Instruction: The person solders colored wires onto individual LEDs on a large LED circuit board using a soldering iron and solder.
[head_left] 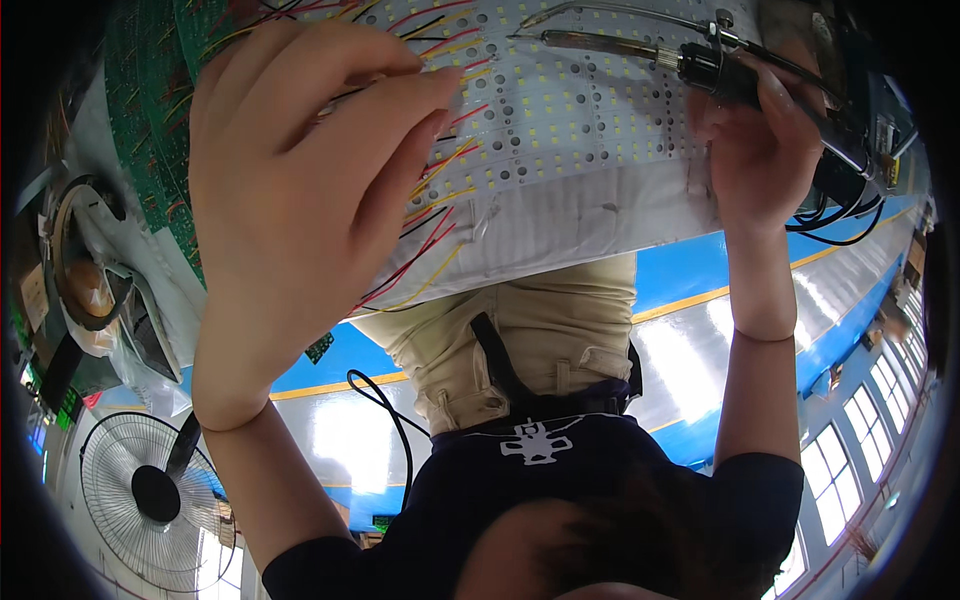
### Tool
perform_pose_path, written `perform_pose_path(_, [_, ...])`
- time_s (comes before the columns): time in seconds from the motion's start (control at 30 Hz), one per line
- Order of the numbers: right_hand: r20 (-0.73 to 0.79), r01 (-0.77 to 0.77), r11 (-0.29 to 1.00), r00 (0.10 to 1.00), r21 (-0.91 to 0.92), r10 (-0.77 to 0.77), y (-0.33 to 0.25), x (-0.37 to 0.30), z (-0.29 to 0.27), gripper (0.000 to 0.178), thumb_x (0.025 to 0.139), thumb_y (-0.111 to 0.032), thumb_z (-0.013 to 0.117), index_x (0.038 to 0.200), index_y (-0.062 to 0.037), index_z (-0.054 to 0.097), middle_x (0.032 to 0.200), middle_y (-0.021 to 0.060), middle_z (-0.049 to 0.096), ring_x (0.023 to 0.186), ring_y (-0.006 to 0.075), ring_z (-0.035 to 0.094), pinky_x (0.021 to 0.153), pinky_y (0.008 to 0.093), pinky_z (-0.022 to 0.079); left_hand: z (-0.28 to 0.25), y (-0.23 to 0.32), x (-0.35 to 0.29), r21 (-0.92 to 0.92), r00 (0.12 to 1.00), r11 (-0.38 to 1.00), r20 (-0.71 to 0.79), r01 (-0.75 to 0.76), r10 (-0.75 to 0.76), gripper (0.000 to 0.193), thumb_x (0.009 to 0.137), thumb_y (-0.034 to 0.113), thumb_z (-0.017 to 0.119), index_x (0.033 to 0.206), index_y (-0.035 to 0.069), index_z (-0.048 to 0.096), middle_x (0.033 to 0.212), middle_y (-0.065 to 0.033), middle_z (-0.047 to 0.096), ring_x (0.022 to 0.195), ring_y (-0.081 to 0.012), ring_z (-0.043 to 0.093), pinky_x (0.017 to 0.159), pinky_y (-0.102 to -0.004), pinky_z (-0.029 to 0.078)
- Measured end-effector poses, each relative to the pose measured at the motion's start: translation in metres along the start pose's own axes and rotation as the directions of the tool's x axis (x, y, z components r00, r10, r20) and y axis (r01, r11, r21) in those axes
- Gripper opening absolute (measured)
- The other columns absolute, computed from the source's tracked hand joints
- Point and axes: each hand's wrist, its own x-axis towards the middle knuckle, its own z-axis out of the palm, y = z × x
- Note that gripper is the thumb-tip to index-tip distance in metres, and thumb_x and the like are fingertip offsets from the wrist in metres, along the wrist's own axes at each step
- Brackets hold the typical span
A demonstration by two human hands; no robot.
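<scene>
Holding: the right hand point(760, 150) is wrapped shut round the black handle of a soldering iron point(700, 65), its metal tip pointing left.
Left hand: the left hand point(300, 190) hangs over the left part of the board, fingers curled and pinched close at the wires; whether it has hold of one I cannot tell.
LED board point(570, 120): a white panel lying far in the middle, dotted with rows of small pale squares and round holes.
Wires point(440, 200): thin red and yellow strands run across the board's left part and trail off its near edge.
Green boards point(160, 90): circuit panels at far left, beside the white one.
Tape roll point(85, 255): a brownish ring at the left.
Fan point(150, 490): a round white cage at near left.
</scene>
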Motion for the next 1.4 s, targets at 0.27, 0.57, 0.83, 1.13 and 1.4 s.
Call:
perform_pose_path(0.27, [-0.130, 0.000, 0.992, 0.991, -0.124, -0.016, 0.002, -0.003, -0.001, 0.032, 0.092, -0.015, 0.037, 0.109, 0.0062, 0.053, 0.075, 0.0165, 0.062, 0.055, 0.0233, 0.055, 0.049, 0.0288, 0.041, 0.003, 0.014, -0.003, 0.385, 0.987, 0.912, 0.121, -0.143, 0.104, 0.029, 0.078, 0.022, 0.064, 0.107, 0.019, 0.069, 0.109, 0.0052, 0.056, 0.096, -0.0173, 0.052, 0.094, -0.0383, 0.034])
perform_pose_path(0.57, [-0.077, -0.017, 0.998, 0.997, -0.064, 0.012, 0.000, 0.000, 0.003, 0.031, 0.091, -0.013, 0.036, 0.106, 0.0074, 0.053, 0.071, 0.0170, 0.061, 0.055, 0.0233, 0.055, 0.049, 0.0300, 0.041, 0.004, 0.010, -0.006, 0.405, 0.985, 0.902, 0.144, -0.149, 0.098, 0.031, 0.077, 0.017, 0.065, 0.107, 0.018, 0.068, 0.107, 0.0053, 0.056, 0.096, -0.0173, 0.052, 0.094, -0.0378, 0.033])
perform_pose_path(0.83, [-0.088, -0.036, 0.997, 0.996, -0.074, 0.030, -0.001, -0.005, -0.001, 0.030, 0.090, -0.012, 0.037, 0.106, 0.0092, 0.051, 0.087, 0.0231, 0.062, 0.060, 0.0260, 0.057, 0.051, 0.0321, 0.044, 0.005, 0.009, -0.006, 0.354, 0.987, 0.927, 0.138, -0.128, 0.083, 0.035, 0.074, 0.012, 0.063, 0.108, 0.017, 0.068, 0.104, 0.0043, 0.056, 0.095, -0.0167, 0.053, 0.093, -0.0379, 0.034])
perform_pose_path(1.13, [-0.138, 0.012, 0.997, 0.990, -0.076, -0.022, 0.001, -0.006, -0.003, 0.030, 0.088, -0.009, 0.037, 0.110, 0.0088, 0.047, 0.108, 0.0283, 0.057, 0.076, 0.0344, 0.063, 0.055, 0.0384, 0.051, 0.005, 0.007, -0.005, 0.315, 0.987, 0.943, 0.150, -0.108, 0.063, 0.037, 0.073, 0.012, 0.062, 0.109, 0.017, 0.067, 0.103, 0.0039, 0.056, 0.093, -0.0172, 0.053, 0.093, -0.0379, 0.035])
perform_pose_path(1.4, [0.054, 0.025, 0.999, 0.998, -0.032, -0.023, 0.003, -0.005, -0.014, 0.029, 0.089, -0.008, 0.037, 0.108, 0.0112, 0.048, 0.109, 0.0289, 0.057, 0.078, 0.0357, 0.063, 0.057, 0.0389, 0.053, 0.005, 0.006, -0.006, 0.297, 0.986, 0.948, 0.152, -0.111, 0.068, 0.036, 0.074, 0.012, 0.062, 0.110, 0.017, 0.067, 0.103, 0.0037, 0.056, 0.094, -0.0182, 0.052, 0.092, -0.0381, 0.034])
